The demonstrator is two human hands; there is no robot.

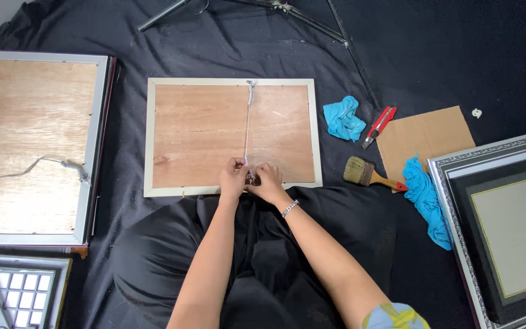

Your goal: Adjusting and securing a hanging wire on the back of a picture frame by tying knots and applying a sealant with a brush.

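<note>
We have both sets of fingers pinched together on the near end of the hanging cord [248, 131], the left hand [234, 176] and the right hand [267, 181] touching each other at the 6 o'clock edge of the picture frame [232, 135], which lies face down with its wooden backing up. The cord runs straight from our fingertips toward 12 o'clock, to a fixing at the far rail, and looks taut. From here we judge the main risk to be the cord slipping out of the pinch, since the grip is small and the line is under pull; a hard tug could also shift the frame on the black cloth [445, 55] or strain the far fixing. What exactly sits under the fingertips we cannot tell. Farther out, at 3 o'clock, lie a paintbrush [369, 175], a red utility knife [380, 125], a piece of cardboard [427, 137] and two blue rags [343, 117], then an ornate frame [500, 225]. At 9 o'clock a second backed frame [35, 146] carries its own loose cord.
</note>
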